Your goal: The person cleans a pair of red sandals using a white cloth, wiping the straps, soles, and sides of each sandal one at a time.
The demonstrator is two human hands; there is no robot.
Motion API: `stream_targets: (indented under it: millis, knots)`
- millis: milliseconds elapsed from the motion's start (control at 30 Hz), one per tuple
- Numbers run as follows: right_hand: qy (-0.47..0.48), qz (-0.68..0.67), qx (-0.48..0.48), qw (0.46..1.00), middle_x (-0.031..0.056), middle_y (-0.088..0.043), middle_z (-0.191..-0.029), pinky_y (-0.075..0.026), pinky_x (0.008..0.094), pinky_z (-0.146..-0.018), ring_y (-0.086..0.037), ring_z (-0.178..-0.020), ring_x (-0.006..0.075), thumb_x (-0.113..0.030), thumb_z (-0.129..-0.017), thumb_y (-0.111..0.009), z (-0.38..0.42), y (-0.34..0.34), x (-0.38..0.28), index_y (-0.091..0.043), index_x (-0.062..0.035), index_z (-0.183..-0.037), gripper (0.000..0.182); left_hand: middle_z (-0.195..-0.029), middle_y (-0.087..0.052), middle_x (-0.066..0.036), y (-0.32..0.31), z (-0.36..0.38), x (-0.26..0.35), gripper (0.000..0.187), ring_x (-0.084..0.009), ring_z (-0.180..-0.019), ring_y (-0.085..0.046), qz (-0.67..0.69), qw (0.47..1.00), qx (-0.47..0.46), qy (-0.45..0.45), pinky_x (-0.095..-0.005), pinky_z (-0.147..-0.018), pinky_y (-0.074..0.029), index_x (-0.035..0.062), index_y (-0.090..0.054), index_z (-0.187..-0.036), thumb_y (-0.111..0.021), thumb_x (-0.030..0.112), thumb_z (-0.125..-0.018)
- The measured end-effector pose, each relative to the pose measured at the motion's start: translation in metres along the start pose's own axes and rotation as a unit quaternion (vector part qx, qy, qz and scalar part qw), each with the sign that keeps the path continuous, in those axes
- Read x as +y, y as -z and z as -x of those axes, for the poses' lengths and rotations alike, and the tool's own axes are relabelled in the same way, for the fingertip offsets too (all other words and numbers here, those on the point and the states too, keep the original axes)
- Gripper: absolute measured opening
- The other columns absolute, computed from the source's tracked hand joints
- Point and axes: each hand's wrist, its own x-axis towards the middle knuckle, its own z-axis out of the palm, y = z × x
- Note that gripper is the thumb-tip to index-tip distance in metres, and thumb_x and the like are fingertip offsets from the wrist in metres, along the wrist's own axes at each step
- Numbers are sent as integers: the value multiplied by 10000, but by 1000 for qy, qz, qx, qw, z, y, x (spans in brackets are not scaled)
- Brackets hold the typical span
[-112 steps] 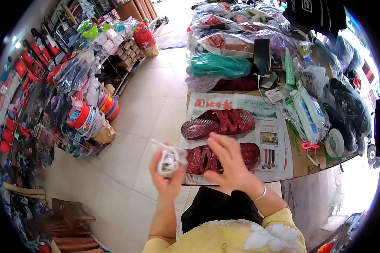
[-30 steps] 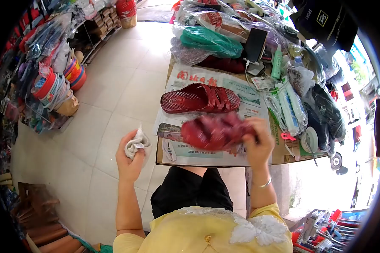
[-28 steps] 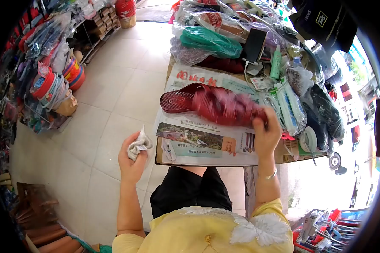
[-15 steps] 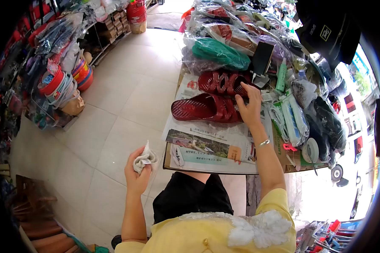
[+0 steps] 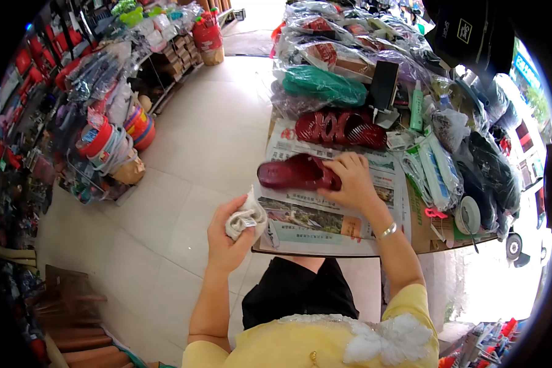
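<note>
My right hand (image 5: 351,183) grips a dark red slipper (image 5: 288,173) by its strap end, its toe-side hidden under my fingers. The slipper is over newspaper (image 5: 325,242) spread on the table, its sole end pointing left. Beyond it lies the matching dark red slipper (image 5: 340,129), with cut-out patterns in the strap. A bunched whitish cloth (image 5: 246,222) with a small tag is held in my left hand (image 5: 228,236), just off the table's near left corner.
Plastic-wrapped goods, among them a green bag (image 5: 324,86), pile up at the table's far side. A black phone (image 5: 383,86) with a cable, a green tube (image 5: 416,107) and a white bowl (image 5: 468,216) stand to the right. Stacked buckets (image 5: 95,138) and goods line the left wall.
My right hand has closed on the near slipper and drawn it toward me, apart from the other one. My left hand with the cloth has come up and closer to the table.
</note>
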Motion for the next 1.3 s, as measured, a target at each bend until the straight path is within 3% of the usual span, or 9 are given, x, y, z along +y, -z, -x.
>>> stream_targets:
  millis: [133, 200, 500, 633, 800, 933, 1000, 1233, 1300]
  knots:
    - [32, -18, 20, 999, 82, -572, -1083, -361, 503, -1028, -539, -1118, 296, -343, -610, -857, 28, 25, -39, -641, -111, -1198, 668, -1090, -636, -108, -20, -10, 26, 449, -228, -1008, -635, 10, 999, -5, 41, -330, -885, -495, 34, -632, -1173, -751, 19, -740]
    - [28, -35, 14, 999, 80, -567, -1087, -361, 510, -1034, -542, -1131, 296, -339, -598, -862, 46, 20, -45, -636, -117, -1209, 688, -1125, -638, -109, -33, -19, 24, 436, -293, -1037, -632, -236, 958, -120, -112, -380, -898, -505, 63, -639, -1109, -775, 43, -695]
    - [22, -72, 60, 995, 77, -560, -1131, -402, 508, -1017, -550, -1176, 300, -330, -545, -894, 61, 8, -43, -609, -128, -1286, 819, -1097, -636, -64, -53, -40, 11, 335, -299, -1034, -616, -329, 871, -307, -195, -420, -872, -504, 97, -659, -1048, -765, 98, -729]
    - [15, -82, 60, 995, 78, -562, -1142, -401, 508, -1028, -544, -1189, 300, -325, -539, -901, 61, 10, -43, -609, -119, -1288, 830, -1088, -647, -70, -10, -39, 17, 335, -295, -976, -633, -354, 869, -308, -153, -413, -830, -516, 107, -671, -1075, -769, 125, -755]
    - [10, -98, 56, 994, 81, -560, -1151, -395, 510, -1046, -539, -1194, 305, -317, -540, -902, 58, 11, -44, -611, -114, -1283, 823, -1075, -662, -93, 11, -42, 27, 409, -302, -905, -665, -373, 906, -197, -25, -402, -761, -542, 119, -662, -1174, -764, 158, -781]
    - [-1, -105, 54, 993, 81, -561, -1159, -399, 505, -1046, -540, -1196, 306, -305, -547, -898, 59, 13, -46, -615, -113, -1278, 808, -1097, -673, -108, -32, -41, 40, 474, -326, -1005, -654, -316, 935, -160, -18, -420, -841, -539, 118, -659, -1215, -791, 168, -763]
    - [-2, -98, 48, 994, 80, -562, -1162, -402, 505, -1046, -540, -1199, 305, -302, -549, -897, 60, 14, -46, -616, -114, -1278, 803, -1124, -675, -103, -54, -42, 23, 536, -316, -1039, -640, -322, 891, -264, -179, -424, -901, -511, 111, -637, -1253, -787, 144, -740]
    - [1, -87, 47, 995, 75, -566, -1179, -409, 511, -1054, -537, -1214, 301, -298, -548, -897, 61, 13, -45, -615, -125, -1292, 815, -1138, -663, -85, -19, -31, 9, 478, -309, -1044, -623, -355, 889, -264, -118, -444, -925, -480, 128, -656, -1229, -754, 134, -762]
    - [3, -89, 46, 995, 75, -566, -1180, -408, 511, -1055, -536, -1215, 300, -295, -546, -897, 61, 14, -45, -615, -125, -1293, 817, -1143, -664, -81, 1, -29, 5, 444, -313, -1033, -626, -376, 905, -192, -56, -446, -916, -482, 116, -678, -1192, -762, 126, -756]
